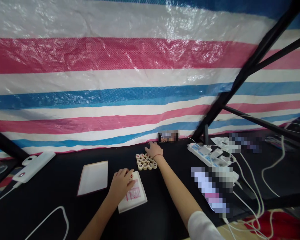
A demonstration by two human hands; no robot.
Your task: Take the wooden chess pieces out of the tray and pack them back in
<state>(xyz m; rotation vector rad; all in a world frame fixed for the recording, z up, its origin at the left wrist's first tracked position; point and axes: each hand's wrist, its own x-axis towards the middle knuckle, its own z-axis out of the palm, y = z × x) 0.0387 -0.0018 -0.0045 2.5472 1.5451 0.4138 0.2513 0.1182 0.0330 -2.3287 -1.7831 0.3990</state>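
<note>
Head view is showing a red-marked game piece [131,176] sitting just below the centre of the frame, above the far end of a shallow white box [141,200]. The left hand [120,182] is seemingly pinching it between thumb and fingers; its underside is staying out of sight. A red line drawing [133,194] is showing inside the box. Just up and to the right, a cluster of round game pieces [145,165] is lying flat in rough rows, marked faces upward. The right hand [154,150] is reaching over the back of this cluster, fingers loosely bent; its palm is hiding whatever lies below, so I cannot tell whether it is gripping anything.

Each piece is looking light, stiff and fairly smooth, probably hard to damage but apt to slide or roll if caught at an angle. Its rounded side wall is offering the best hold, thumb opposite fingertips; the tight packing is likely making outer pieces easier to take.

Further left, a pale lid [93,179] is lying on the black tabletop [162,208]. At right, a power strip [199,151] is carrying plugs, while a striped sheet [95,55] is filling the upper frame.
</note>
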